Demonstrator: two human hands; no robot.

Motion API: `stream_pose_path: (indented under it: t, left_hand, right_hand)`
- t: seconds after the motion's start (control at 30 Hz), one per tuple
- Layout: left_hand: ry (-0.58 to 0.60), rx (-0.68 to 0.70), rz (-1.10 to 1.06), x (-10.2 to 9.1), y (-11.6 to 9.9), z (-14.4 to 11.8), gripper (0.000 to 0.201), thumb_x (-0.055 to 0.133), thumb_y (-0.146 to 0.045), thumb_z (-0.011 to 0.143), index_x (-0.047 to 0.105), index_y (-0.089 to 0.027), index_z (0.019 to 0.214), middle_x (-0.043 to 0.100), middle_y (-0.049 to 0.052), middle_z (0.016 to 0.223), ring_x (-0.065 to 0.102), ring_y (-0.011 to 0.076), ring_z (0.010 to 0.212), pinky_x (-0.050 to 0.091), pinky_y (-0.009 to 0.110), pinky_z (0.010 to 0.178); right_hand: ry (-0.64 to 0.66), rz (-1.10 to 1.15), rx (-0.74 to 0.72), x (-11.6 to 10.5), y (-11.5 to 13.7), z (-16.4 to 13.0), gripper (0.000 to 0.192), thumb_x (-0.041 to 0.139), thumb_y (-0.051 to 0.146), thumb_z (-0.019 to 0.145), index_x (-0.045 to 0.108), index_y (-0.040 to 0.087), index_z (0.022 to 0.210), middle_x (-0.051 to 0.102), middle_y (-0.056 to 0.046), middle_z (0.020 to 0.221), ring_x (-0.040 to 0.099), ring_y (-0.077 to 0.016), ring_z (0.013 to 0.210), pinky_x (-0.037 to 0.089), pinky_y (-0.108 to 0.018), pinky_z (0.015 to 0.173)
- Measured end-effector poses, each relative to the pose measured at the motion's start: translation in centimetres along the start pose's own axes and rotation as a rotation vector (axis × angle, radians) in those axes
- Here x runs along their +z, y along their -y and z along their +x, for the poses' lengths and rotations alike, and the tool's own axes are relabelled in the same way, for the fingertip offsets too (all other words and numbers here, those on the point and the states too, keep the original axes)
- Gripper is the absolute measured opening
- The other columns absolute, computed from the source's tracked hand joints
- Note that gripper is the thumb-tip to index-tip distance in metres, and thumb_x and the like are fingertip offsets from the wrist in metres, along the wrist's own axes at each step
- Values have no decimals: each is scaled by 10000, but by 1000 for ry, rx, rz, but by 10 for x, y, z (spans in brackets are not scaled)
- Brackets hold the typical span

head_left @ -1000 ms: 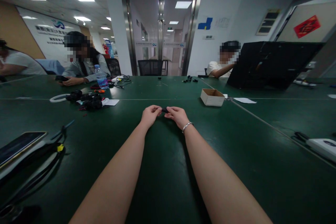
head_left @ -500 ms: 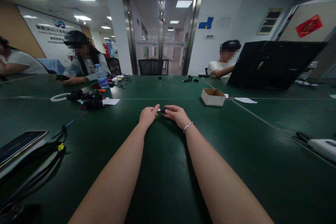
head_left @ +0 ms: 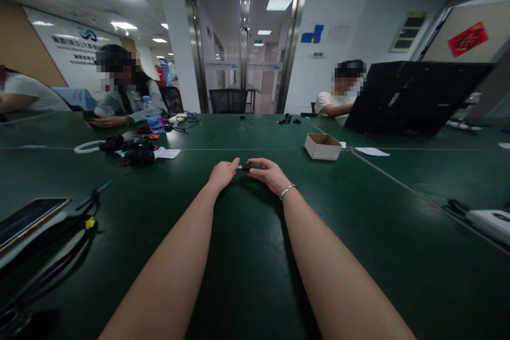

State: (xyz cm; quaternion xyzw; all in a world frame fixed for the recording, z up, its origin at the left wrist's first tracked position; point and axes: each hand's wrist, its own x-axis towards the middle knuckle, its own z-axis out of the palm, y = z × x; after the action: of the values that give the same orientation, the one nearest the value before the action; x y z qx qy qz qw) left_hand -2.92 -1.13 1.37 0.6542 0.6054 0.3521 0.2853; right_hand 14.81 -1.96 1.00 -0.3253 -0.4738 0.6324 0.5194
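Observation:
Over the green table [head_left: 247,255], a small black stick-like piece with a silvery end [head_left: 246,168] lies level between my two hands; its exact kind is too small to make out. My left hand [head_left: 222,176] is closed, its thumb and fingers pinching the silvery end. From the other side my right hand [head_left: 269,176], with a silver bangle at the wrist, has its thumb and fingertips closed round the black end. The fingers hide both tips of the piece.
An open cardboard box [head_left: 323,147] stands right of my hands. To the left lie black gear [head_left: 137,153], a water bottle [head_left: 153,115], a phone [head_left: 34,220] and looped cables [head_left: 59,263]. A large black monitor [head_left: 414,98] stands at the right. People sit across the table.
My left hand has shifted slightly left, and a little more of the black piece shows between the hands. My right hand has barely moved. The view has drifted slightly.

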Motion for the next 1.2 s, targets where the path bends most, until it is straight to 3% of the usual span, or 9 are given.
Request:
stream_pose_path:
  t: [0.2,0.37,0.53,0.83,1.0,1.2]
  left_hand:
    - [-62,77,-88,6,7,-1,546,412,-659,779,551,-182,552,493,-4,488,443,140,471,293,263,512]
    - [-47,176,-185,10,12,2,470,492,-611,759,617,-164,685,562,8,595,493,138,566,358,246,555]
    - [-43,190,-208,11,14,4,424,529,-582,749,607,-170,689,579,5,616,504,135,585,377,241,559]
    - [-48,300,-506,12,0,-2,365,617,-464,732,638,-155,925,661,68,834,601,170,746,465,278,671]
    - [-69,350,-395,12,5,0,258,601,-392,759,645,-159,861,657,48,770,609,166,740,467,289,732]
    - [-120,285,-234,10,3,-4,270,545,-436,794,624,-178,788,643,13,679,591,148,655,429,257,649]
  right_hand:
    - [-43,0,24,3,1,0,267,661,-50,667,668,130,863,644,-41,890,655,-154,807,576,-280,765]
    - [-69,31,22,1,1,0,288,637,-76,676,668,131,873,651,-38,855,660,-146,773,587,-247,715]
    - [-75,49,34,1,1,0,279,647,-70,689,672,125,887,662,-35,824,666,-140,739,589,-217,678]
    - [-195,63,46,6,5,1,29,650,64,815,632,77,797,660,-81,686,653,-142,566,572,-201,543]
    - [-163,26,44,6,3,0,91,635,79,837,621,60,749,624,-68,594,626,-123,513,550,-178,503]
    - [-170,16,48,7,0,1,88,596,19,836,639,62,773,640,-67,621,624,-117,514,545,-177,499]
